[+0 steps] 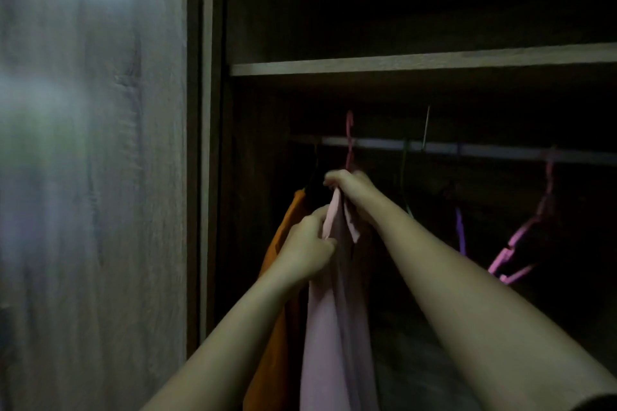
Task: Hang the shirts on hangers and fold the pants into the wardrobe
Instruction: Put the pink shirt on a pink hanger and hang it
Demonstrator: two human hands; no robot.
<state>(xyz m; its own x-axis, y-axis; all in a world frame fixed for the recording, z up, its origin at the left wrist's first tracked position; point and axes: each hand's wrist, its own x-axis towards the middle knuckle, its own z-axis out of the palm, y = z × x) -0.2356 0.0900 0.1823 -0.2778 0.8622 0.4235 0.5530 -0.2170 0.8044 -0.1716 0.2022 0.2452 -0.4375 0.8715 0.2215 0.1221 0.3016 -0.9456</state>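
Observation:
A pale pink shirt (330, 320) hangs from a pink hanger (349, 137) whose hook sits over the wardrobe rail (484, 149). My right hand (350, 188) grips the top of the shirt at the hanger's neck. Lower and to the left, my left hand (309, 243) pinches the shirt's left shoulder edge. An orange shirt (277, 277) hangs just left of the pink one, partly hidden behind my left arm.
Several empty hangers hang on the rail to the right, among them a green one (404, 177), a purple one (460, 230) and a pink one (524, 237). A wooden shelf (417, 62) runs above the rail. The wardrobe door (100, 177) stands at the left.

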